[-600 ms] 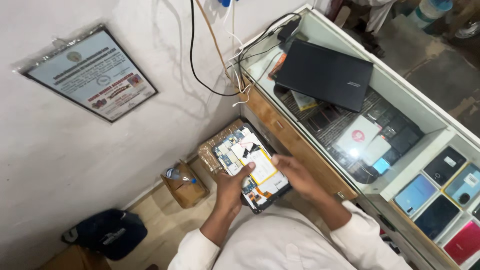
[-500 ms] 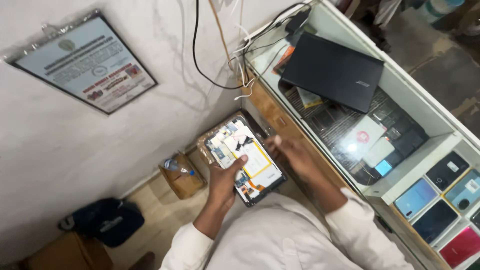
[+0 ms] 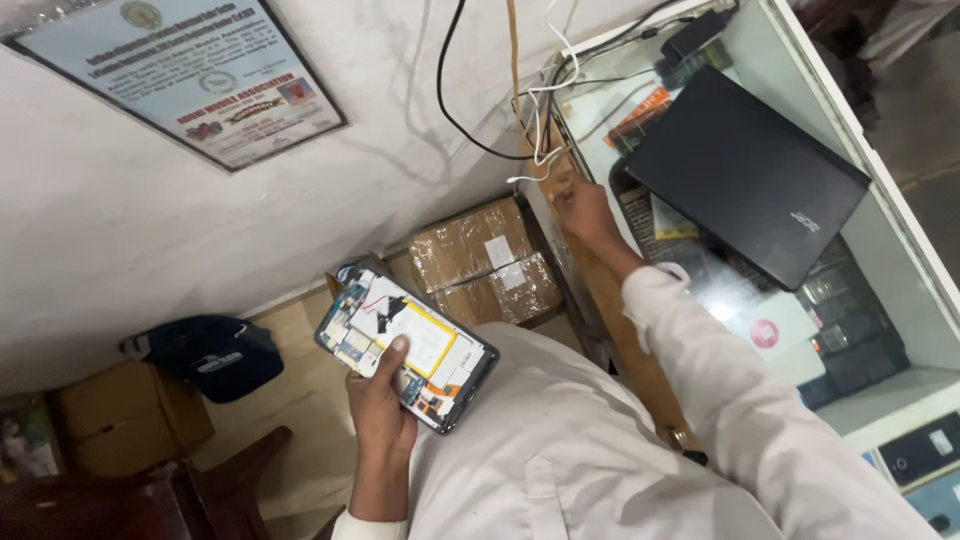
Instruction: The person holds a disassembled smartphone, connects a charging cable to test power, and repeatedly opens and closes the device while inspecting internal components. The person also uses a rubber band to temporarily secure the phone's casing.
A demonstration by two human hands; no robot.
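Since the earlier frame the right hand (image 3: 582,212) has left the opened black tablet with its yellow battery exposed (image 3: 408,347) and reached to the glass-topped desk (image 3: 905,235) edge, fingers curled; any grip is indiscernible. One left hand (image 3: 383,408) clasps the tablet alone. Beyond: two taped cardboard boxes (image 3: 486,259), one closed black laptop (image 3: 745,173), tangled cables (image 3: 545,120).

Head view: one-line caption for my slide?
Left hand holds an opened tablet; right hand reaches toward white cables.

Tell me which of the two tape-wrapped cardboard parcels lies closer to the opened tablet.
The lower parcel, next to the white garment. It lies nearer the opened tablet in the left hand than the upper parcel by the wall.
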